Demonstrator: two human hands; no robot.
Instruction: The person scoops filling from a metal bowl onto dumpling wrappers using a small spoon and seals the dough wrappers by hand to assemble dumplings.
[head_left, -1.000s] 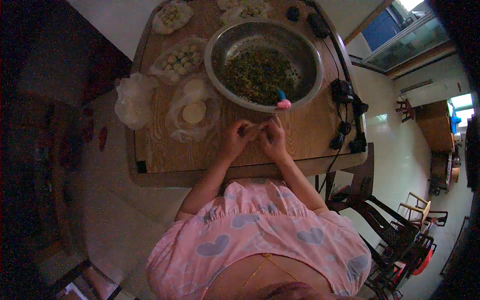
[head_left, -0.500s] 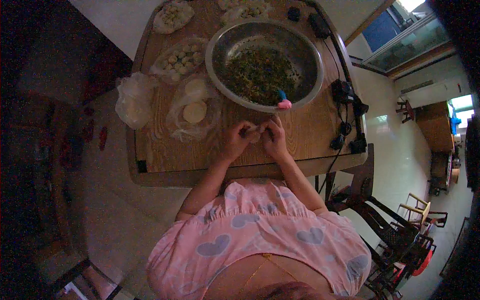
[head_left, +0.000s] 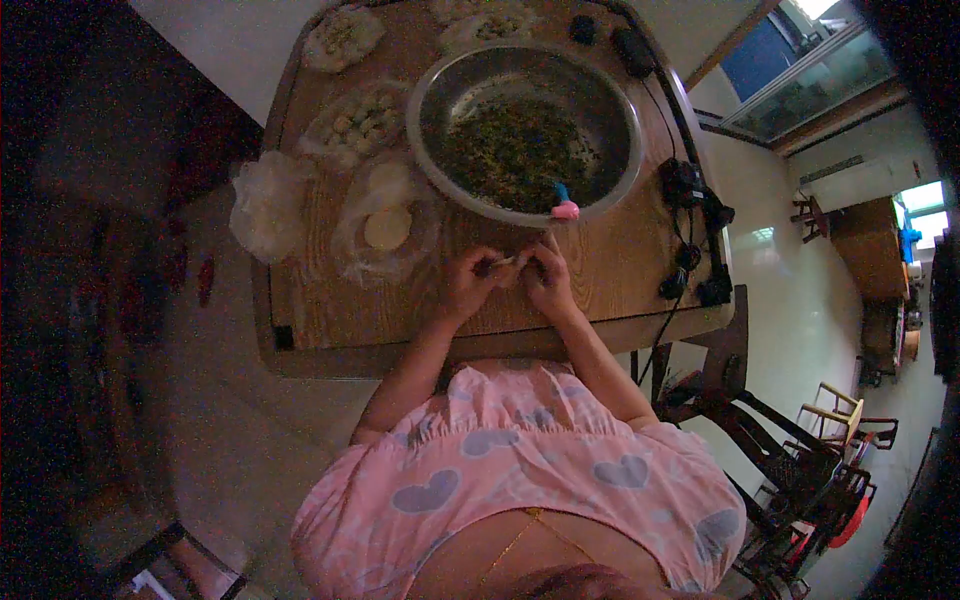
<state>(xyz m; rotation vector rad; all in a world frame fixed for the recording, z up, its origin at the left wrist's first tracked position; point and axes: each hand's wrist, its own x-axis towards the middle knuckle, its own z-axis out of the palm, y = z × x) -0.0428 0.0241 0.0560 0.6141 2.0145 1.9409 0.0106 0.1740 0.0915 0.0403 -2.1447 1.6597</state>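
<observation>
Close together over the table's near side, my left hand (head_left: 474,280) and my right hand (head_left: 547,276) pinch a small pale piece (head_left: 508,262) between them. It looks like a dough wrapper, mostly covered by the fingers. Just beyond the hands stands a large metal bowl (head_left: 425,165) with chopped green filling (head_left: 515,150) in it. A utensil with a pink and blue handle (head_left: 565,210) rests on the bowl's near rim. Left of my hands, pale round wrappers (head_left: 387,227) lie in a clear plastic bag.
Small pale dumplings (head_left: 365,122) sit on plastic behind the wrappers, with more plastic bags (head_left: 343,38) farther back. A whitish bag (head_left: 270,207) is at the table's left edge. Black adapters and cables (head_left: 683,185) run along the right side. Dark chairs (head_left: 775,440) stand at the right.
Both hands stay nearly in place, their fingers shifting slightly around the pale piece. The view has moved very slightly.
</observation>
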